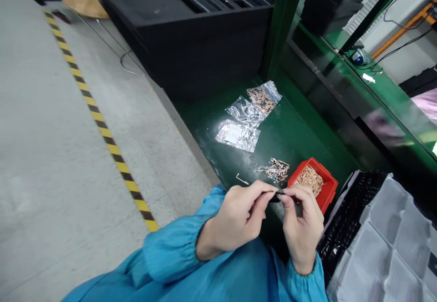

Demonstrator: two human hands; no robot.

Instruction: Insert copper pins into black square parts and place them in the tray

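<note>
— While both hands meet over the near edge of the green workbench (290, 133), what sits between them?

— A small dark part (276, 196), mostly hidden. The left hand (235, 218) pinches one end between thumb and forefinger; the right hand (302, 222) pinches the other end the same way, its remaining fingers curled in. What the part is exactly, I cannot tell.

— How would it handle?

— I judge it very light and stiff, and small enough to slip or flick away, so a fingertip pinch at its ends, as shown, seems the sensible hold. Squeezing hard looks unnecessary.

— And around it?

— Just beyond the right hand, at the near edge, stands a red bin (326, 188) filled with thin copper-coloured pins (310, 179). A loose heap of similar pins (276, 170) lies on the bench just left of the bin, with one single bent pin (242, 179) apart, further left. Those look thin and easily bent.

— Anything farther back?

— Three clear plastic bags (244, 120) toward the middle of the bench, one holding more pins. A black tray (348, 220) lies at the right, partly under white paper (392, 247).
</note>
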